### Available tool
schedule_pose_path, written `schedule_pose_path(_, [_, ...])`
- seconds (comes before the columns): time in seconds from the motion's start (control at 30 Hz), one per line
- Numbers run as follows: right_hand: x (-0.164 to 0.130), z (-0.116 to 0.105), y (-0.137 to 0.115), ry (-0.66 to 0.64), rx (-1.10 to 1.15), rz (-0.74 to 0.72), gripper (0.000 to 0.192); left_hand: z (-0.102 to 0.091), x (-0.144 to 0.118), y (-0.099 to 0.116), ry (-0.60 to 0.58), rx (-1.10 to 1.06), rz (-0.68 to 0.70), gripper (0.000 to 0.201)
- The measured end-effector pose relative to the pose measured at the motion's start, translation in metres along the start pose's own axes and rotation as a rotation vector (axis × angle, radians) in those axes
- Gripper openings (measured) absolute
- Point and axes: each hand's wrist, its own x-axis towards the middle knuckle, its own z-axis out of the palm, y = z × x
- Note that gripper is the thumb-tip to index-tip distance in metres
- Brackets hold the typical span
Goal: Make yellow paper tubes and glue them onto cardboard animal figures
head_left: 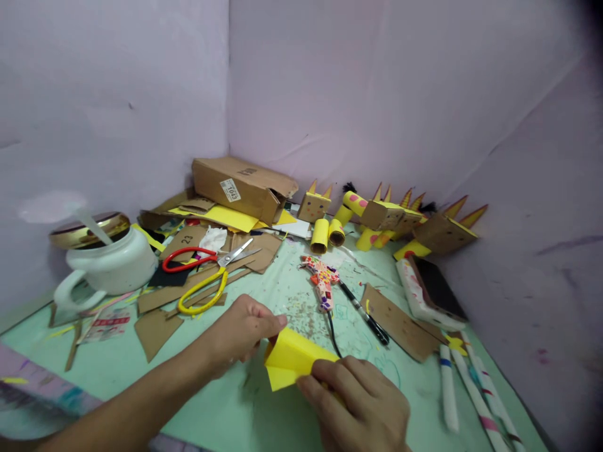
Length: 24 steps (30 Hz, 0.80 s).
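Low in the middle, a piece of yellow paper [294,359] is curled and folded, with one flap hanging toward me. My left hand [245,329] pinches its upper left edge between thumb and fingers. At the lower right, my right hand [360,398] grips the paper's other end with bent fingers. Something brown shows at the left edge under my thumb; I cannot tell what it is. Just beyond the paper lies a glue gun [323,279] in flowered wrapping with a black cord. A black and silver marker [365,314] rests to its right.
Scissors [221,270] with red and yellow handles lie on cardboard scraps [160,329]. A white mug [110,260] stands left; a cardboard box [238,185] is behind. Yellow tubes [320,235] and cardboard animal figures [384,213] line the back. A phone [438,289] and white sticks [448,389] are right.
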Motion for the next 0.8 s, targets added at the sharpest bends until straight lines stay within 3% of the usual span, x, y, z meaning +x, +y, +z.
schedule_pose_path(0.1, [-0.003, -0.001, -0.002, 0.005, 0.000, 0.000, 0.024, 0.004, 0.002, -0.006, -0.121, -0.098, -0.046, 0.036])
schedule_pose_path(0.2, [-0.005, 0.000, -0.003, 0.011, 0.016, 0.015, 0.022, 0.006, 0.003, -0.010, -0.164, -0.173, -0.045, 0.031])
schedule_pose_path(0.47, [-0.005, 0.003, -0.004, 0.104, -0.046, 0.128, 0.011, 0.008, 0.003, -0.010, -0.172, -0.231, -0.036, 0.020])
schedule_pose_path(0.63, [-0.011, 0.000, -0.003, 0.077, 0.019, 0.233, 0.010, 0.009, 0.004, -0.008, -0.100, -0.296, -0.032, 0.020])
schedule_pose_path(0.73, [-0.017, -0.006, 0.009, 0.115, 0.012, 0.300, 0.012, 0.009, 0.005, -0.008, -0.064, -0.313, -0.043, 0.021])
schedule_pose_path(0.8, [-0.017, -0.010, 0.026, 0.149, -0.031, 0.419, 0.007, 0.010, 0.006, -0.008, -0.053, -0.308, -0.041, 0.021])
